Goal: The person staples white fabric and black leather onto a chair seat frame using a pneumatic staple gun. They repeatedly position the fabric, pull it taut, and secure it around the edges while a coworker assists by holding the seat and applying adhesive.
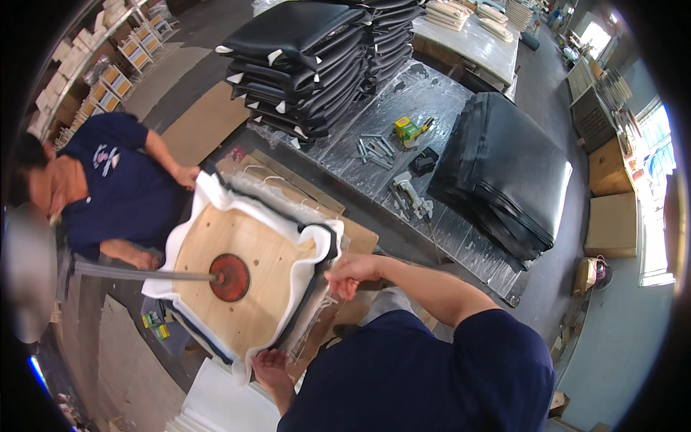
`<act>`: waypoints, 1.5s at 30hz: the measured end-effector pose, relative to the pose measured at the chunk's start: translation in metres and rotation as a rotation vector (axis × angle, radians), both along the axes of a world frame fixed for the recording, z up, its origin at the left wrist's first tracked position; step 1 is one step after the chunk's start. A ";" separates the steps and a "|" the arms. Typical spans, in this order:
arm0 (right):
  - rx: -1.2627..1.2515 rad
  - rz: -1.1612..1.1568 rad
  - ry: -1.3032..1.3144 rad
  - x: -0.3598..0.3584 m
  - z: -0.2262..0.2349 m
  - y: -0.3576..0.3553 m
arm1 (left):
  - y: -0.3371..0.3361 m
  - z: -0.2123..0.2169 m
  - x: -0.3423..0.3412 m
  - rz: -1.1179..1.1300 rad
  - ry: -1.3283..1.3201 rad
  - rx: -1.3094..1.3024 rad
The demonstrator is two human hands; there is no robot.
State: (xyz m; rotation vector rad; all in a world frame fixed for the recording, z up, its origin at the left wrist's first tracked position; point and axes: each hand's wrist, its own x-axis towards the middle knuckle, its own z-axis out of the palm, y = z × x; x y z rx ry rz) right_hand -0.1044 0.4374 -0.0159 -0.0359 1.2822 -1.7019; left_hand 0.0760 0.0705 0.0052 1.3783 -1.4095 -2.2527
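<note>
In front of me a square wooden board (pixel 216 317) lies on white padding (pixel 170 258), whose wavy edges stand up around it. Outside the padding runs a black cover (pixel 311 288). A round red disc (pixel 229 278) on a metal rod (pixel 144 272) rests on the middle of the board. My left hand (pixel 272 369) is closed at the near corner, fingers on the padding's edge. At the right corner my right hand (pixel 349 275) has curled fingers pinching the edge of the cover; its fingertips are partly hidden.
Opposite, a co-worker (pixel 122 183) has both hands by the padding's far side. Stacked black cushions (pixel 288 36) and black sheets (pixel 504 173) lie on a film-covered table (pixel 353 169), with a staple gun (pixel 409 191), a yellow-green box (pixel 407 128) and metal strips (pixel 374 149).
</note>
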 end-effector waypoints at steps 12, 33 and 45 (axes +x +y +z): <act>1.029 -0.646 -0.042 -0.085 -0.194 0.317 | 0.175 0.038 -0.072 -0.762 -0.083 -0.813; 1.164 -0.735 0.294 -0.101 -0.194 0.266 | 0.167 0.043 -0.036 -0.831 -0.134 -1.144; 0.554 -0.882 0.321 0.096 -0.034 0.141 | 0.111 0.025 -0.084 -1.031 0.420 -1.469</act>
